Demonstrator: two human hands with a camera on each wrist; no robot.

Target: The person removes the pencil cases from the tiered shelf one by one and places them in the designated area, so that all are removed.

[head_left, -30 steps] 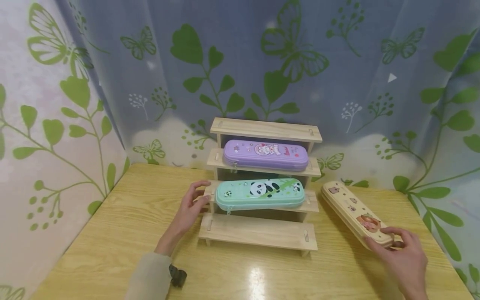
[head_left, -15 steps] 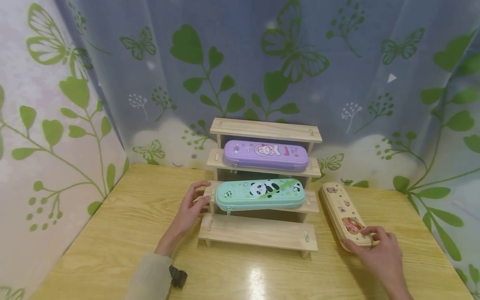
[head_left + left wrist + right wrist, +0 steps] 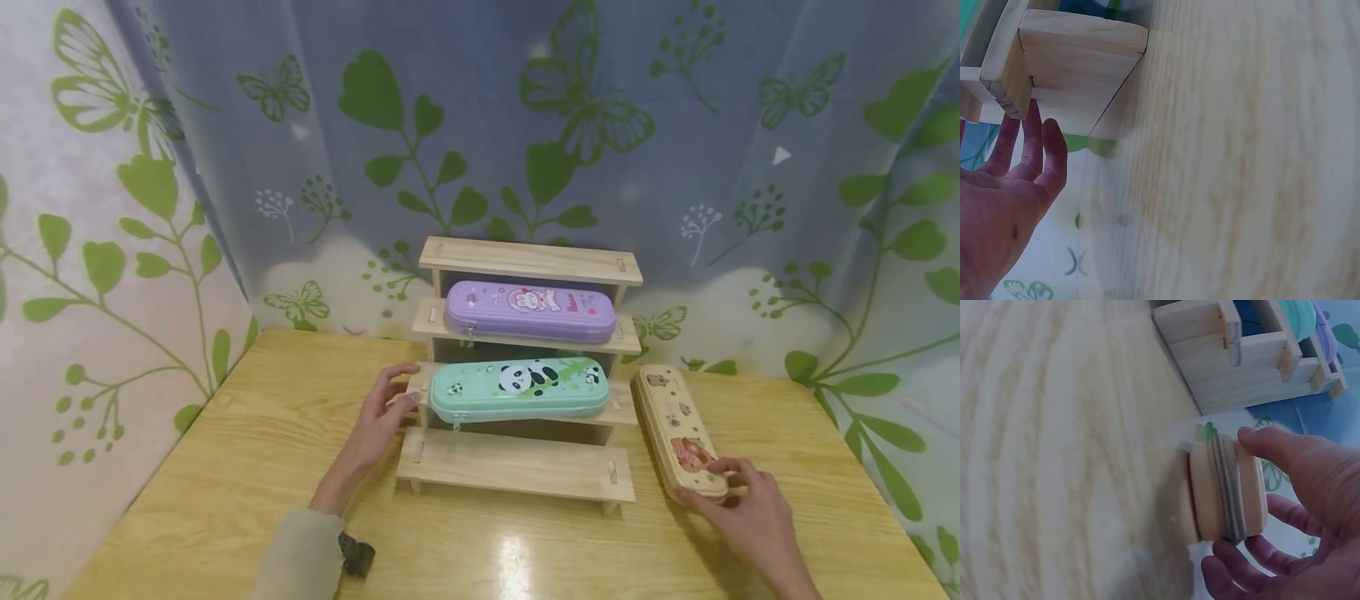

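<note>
A tiered wooden display stand (image 3: 525, 462) stands mid-table. On one tier lies a purple zippered pencil case (image 3: 531, 310) with a bunny print; on the tier below is a mint-green pencil case (image 3: 520, 389) with pandas. My left hand (image 3: 381, 415) holds the left end of the green case's tier, thumb at the front; in the left wrist view its other fingers reach up to the stand's side (image 3: 1072, 81). Right of the stand, my right hand (image 3: 753, 518) grips the near end of a cream pencil case (image 3: 678, 429), thumb and fingers on opposite sides of its zip.
Top and bottom tiers show bare wood, the top one (image 3: 528, 257) being at the back. A patterned curtain (image 3: 480, 125) hangs behind the wooden table (image 3: 247, 467). A small black device (image 3: 356, 556) sits at the left sleeve cuff.
The right hand has moved left with the cream pencil case, which now lies closer to the stand and points more straight away from me. My left hand has stayed at the stand.
</note>
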